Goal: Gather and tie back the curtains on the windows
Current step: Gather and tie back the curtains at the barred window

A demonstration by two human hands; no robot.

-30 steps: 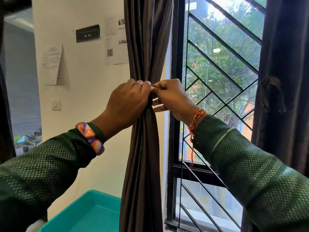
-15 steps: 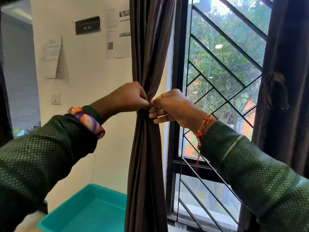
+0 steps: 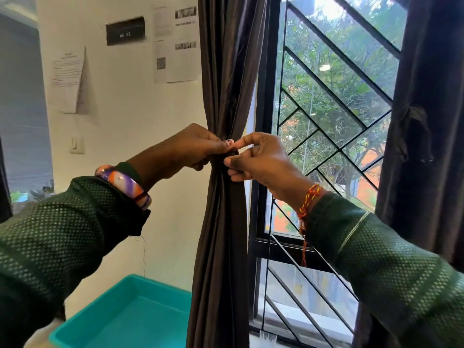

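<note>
Both hands are right at the pinch point of the dark brown curtain [image 3: 221, 222], the one hanging just left of the window [image 3: 326, 121]. The fabric is bunched into a narrow waist right between the fingers and fans out wider above and below them.

The left hand [image 3: 190, 151] has its fingers curled round the gathered fabric from the left side, thumb pointing toward the other hand. The right hand [image 3: 261, 162] comes in from the window side, thumb and forefinger pinched together on a small dark bit at the waist. It looks like the tie-back [image 3: 232, 153], but it's the same colour as the curtain, so hard to be sure. The thumb tips of the two hands nearly touch over it.

On the left wrist there's a chunky purple, orange and white bangle [image 3: 125, 184], and a red and yellow thread bracelet [image 3: 307, 204] on the right one, with a loose end dangling. Both sleeves are green with a dotted pattern.

Off to the right of the fingers hangs a second dark curtain [image 3: 426, 121], which has a knot partway up. Below the left arm sits a teal tray [image 3: 120, 317]. On the wall left of the fingers are some paper notices [image 3: 175, 46], a black sign [image 3: 125, 30] and a light switch [image 3: 75, 144].
</note>
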